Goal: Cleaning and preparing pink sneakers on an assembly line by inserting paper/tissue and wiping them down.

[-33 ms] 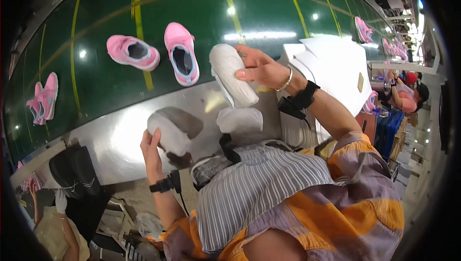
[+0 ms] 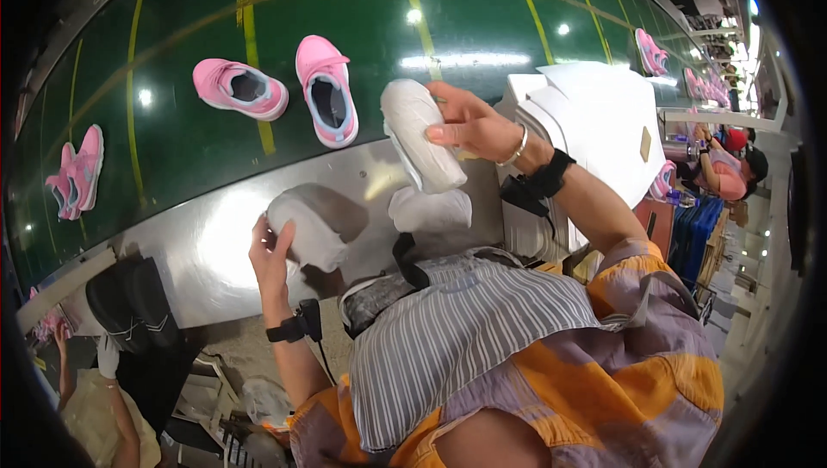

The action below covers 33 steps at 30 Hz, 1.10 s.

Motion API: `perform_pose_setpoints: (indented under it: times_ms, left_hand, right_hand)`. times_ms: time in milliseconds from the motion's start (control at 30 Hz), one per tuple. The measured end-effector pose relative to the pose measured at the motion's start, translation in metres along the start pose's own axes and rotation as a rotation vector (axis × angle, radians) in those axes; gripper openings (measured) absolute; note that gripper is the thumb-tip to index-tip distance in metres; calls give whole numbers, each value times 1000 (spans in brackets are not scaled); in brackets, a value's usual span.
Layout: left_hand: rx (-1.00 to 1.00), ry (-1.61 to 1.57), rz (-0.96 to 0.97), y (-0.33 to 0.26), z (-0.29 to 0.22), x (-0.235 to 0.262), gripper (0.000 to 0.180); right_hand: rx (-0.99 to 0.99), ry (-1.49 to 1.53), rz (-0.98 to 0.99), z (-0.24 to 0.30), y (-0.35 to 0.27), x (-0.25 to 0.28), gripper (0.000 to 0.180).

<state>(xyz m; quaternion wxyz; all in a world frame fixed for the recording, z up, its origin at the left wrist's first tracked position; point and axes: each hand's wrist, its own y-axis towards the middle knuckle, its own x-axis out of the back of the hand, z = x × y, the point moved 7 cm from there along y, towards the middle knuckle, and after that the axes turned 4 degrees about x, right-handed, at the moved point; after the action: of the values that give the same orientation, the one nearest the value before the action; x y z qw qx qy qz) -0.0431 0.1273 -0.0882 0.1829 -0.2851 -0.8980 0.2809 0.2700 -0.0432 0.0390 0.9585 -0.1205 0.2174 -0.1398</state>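
Your right hand (image 2: 476, 127) has hold of a white roll (image 2: 422, 136), gripping it from the right. Your thumb (image 2: 444, 134) presses across the side facing you, while your forefinger reaches behind its upper part; the fingers are parted by about the roll's thickness, and the tips behind it are hidden. The roll tilts, its top leaning left, above the near edge of the green table (image 2: 362, 28) and the metal ledge (image 2: 224, 235).

Your left hand (image 2: 272, 263) is at the left side of a white wad (image 2: 312, 235), above the metal ledge. Your left thumb lies against the wad and your forefinger stands at its left edge, with a narrow gap between the two; you cannot tell how the other fingers sit, since they are out of sight. The wad slants down to the right, with a shadow beside it.

Between your hands, just below the roll, a white bundle (image 2: 431, 209) lies on the ledge, free of your fingers. Beyond, two pink shoes (image 2: 320, 63) sit on the green table.
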Motion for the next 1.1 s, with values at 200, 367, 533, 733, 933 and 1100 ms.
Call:
perform_pose_setpoints:
  times_ms: [200, 367, 533, 733, 933, 1100]
  left_hand:
    - [-417, -198, 401, -69, -105, -93, 49]
    - [-294, -357, 602, -78, -119, -140, 17]
    - [-360, -292, 615, -86, -115, -154, 17]
    - [-363, -289, 800, -104, -113, -176, 17]
    - [-483, 81, 672, -106, -111, -192, 18]
    - [-248, -367, 857, -111, -95, -209, 27]
  right_hand:
    - [130, -34, 42, -15, -30, -42, 62]
    - [176, -173, -210, -17, -52, -55, 65]
    - [200, -274, -331, -20, -86, -64, 71]
    - [155, -326, -310, -35, -119, -70, 86]
    - [179, -697, -342, -42, -129, -69, 88]
    - [121, -1239, -405, -44, -132, -60, 94]
